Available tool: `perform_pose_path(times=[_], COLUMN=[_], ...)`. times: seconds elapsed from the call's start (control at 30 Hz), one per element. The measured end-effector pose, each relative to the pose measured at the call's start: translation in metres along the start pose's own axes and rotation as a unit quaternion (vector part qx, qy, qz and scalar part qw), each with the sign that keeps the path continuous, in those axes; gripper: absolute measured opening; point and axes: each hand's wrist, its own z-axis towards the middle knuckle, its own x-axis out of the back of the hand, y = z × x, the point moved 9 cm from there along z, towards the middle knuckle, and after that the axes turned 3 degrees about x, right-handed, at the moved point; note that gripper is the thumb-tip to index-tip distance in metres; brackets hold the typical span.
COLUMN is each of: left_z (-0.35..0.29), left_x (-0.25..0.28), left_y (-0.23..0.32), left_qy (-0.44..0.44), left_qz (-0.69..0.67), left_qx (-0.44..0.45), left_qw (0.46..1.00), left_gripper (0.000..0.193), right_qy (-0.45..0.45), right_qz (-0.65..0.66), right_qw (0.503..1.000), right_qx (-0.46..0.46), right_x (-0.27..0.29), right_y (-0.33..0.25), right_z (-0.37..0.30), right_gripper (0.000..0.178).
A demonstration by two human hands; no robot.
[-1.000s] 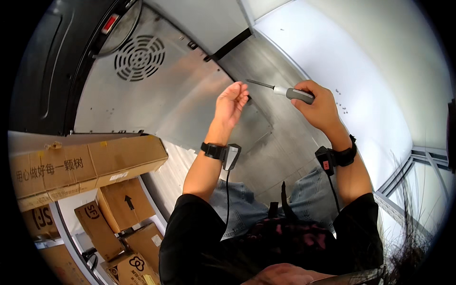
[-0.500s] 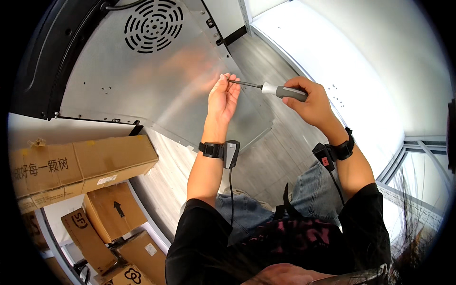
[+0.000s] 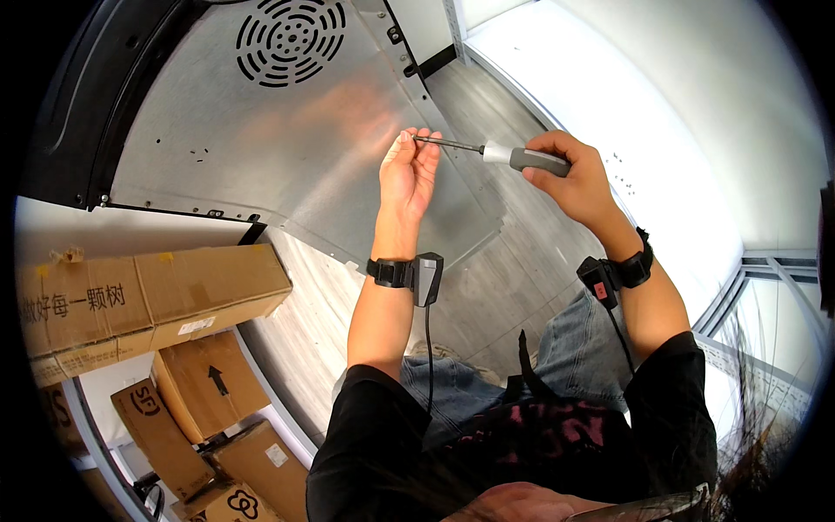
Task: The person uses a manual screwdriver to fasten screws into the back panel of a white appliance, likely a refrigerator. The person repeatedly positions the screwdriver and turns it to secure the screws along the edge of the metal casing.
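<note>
Two bare hands meet over a grey metal panel [image 3: 261, 152] in the head view, joined by one screwdriver [image 3: 496, 154]. Fingers and thumb of the right hand [image 3: 571, 181] are closed round its grey handle, so the tool lies firmly in that grip, the handle's rear end against the palm side. Out of the grip, past a pale collar, the thin dark shaft runs toward the person's left, nearly level across the picture, and ends at the fingertips of the left hand [image 3: 407, 174]. That hand is turned partly palm up with its fingers curled, thumb and forefinger close together at the shaft's end; whether they pinch the tip or some small piece on it cannot be told.

Both wrists wear black straps, the left strap [image 3: 391, 273] and the right strap [image 3: 635, 270], each with a small box and a cable. A round slotted vent [image 3: 292, 40] is cut into the panel beyond the left hand, and a few dark specks [image 3: 199, 157] show nearer its left edge. More dark bits [image 3: 622, 174] dot the white surface [image 3: 626, 113] beside the right hand. At lower left, a long carton [image 3: 191, 300] lies above several smaller boxes [image 3: 209, 383].
</note>
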Motion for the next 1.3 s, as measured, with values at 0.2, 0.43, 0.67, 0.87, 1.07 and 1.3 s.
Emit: perform_pose_path(times=[0.2,0.43,0.67,0.87,1.07,1.3], left_z=[-0.002,0.0,-0.002,0.0,0.007,0.028], left_x=[0.002,0.004,0.0,0.004,-0.001,-0.016], left_y=[0.005,0.008,0.003,-0.006,-0.009,-0.004], left_qy=[-0.004,-0.008,0.011,0.03,0.064,0.097], left_qz=[0.025,0.057,0.008,-0.013,0.027,0.093], left_qx=[-0.018,-0.035,-0.022,0.014,0.024,-0.011], left_qw=[1.0,0.998,1.0,0.999,0.997,0.991], left_gripper=[0.017,0.016,0.017,0.017,0.018,0.02], right_qy=[0.004,-0.001,0.019,-0.005,0.011,0.05], right_qz=[0.0,-0.013,-0.039,-0.102,-0.077,-0.076], right_qw=[1.0,0.998,0.999,0.994,0.997,0.995], right_qx=[-0.027,-0.054,-0.016,0.025,0.014,0.044], right_x=[-0.002,-0.004,-0.004,-0.006,-0.003,-0.004], right_y=[0.004,0.008,-0.004,-0.023,-0.017,-0.01], right_z=[0.002,0.002,0.001,-0.002,-0.002,-0.007], right_gripper=[0.024,0.025,0.025,0.026,0.029,0.03])
